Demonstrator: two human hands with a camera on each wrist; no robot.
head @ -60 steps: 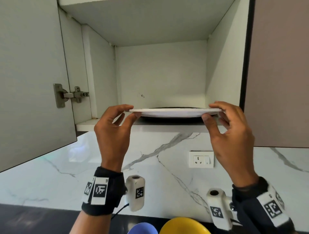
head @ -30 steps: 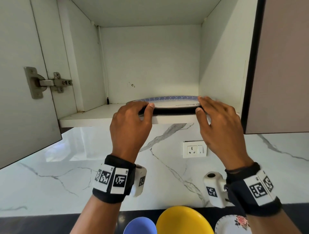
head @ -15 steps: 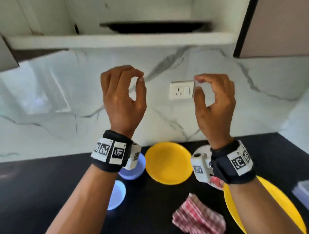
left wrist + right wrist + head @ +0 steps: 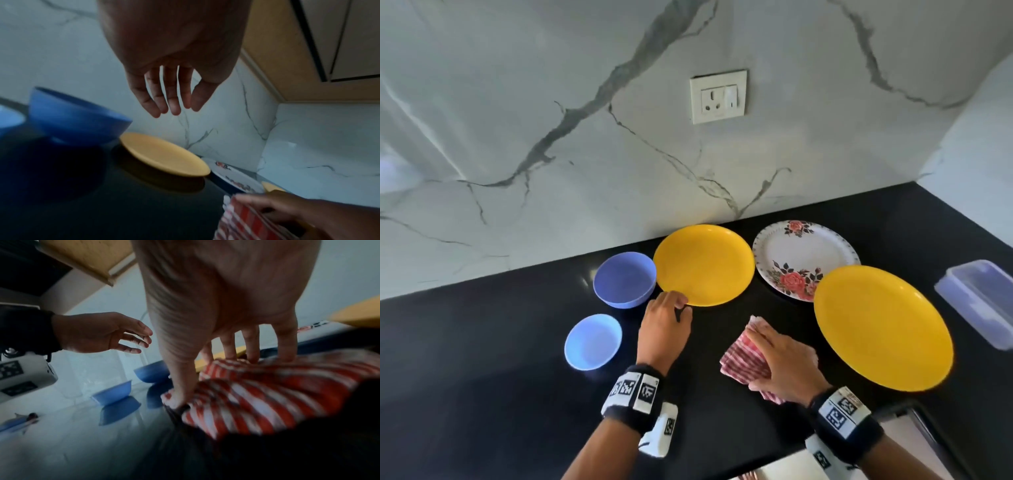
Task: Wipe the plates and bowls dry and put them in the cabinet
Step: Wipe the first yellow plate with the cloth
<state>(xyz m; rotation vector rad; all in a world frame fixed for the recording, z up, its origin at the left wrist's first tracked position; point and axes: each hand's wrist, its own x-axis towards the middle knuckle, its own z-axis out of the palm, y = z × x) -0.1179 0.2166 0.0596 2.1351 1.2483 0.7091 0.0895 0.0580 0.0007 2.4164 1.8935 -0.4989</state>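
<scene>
Judging from what lies on the dark surface (image 4: 482, 359), most of the job is left: two yellow plates, the nearer one (image 4: 881, 327) and the farther one (image 4: 703, 263), a floral plate (image 4: 791, 253) and two blue bowls, the larger (image 4: 625, 279) and the smaller (image 4: 593, 341), all sit there, none of them in a cabinet as far as these views show. The right hand (image 4: 784, 363) is pressed down on the striped cloth (image 4: 739, 359), its fingers (image 4: 285, 344) spread over the top and the thumb tucked at the cloth's edge, a hold that looks like picking it up. The left hand (image 4: 664, 329) is empty, fingers (image 4: 164, 97) loosely extended, just at the near rim of the farther yellow plate, likely the next piece to be wiped. A lidded plastic box (image 4: 983, 301) stands at the far right.
</scene>
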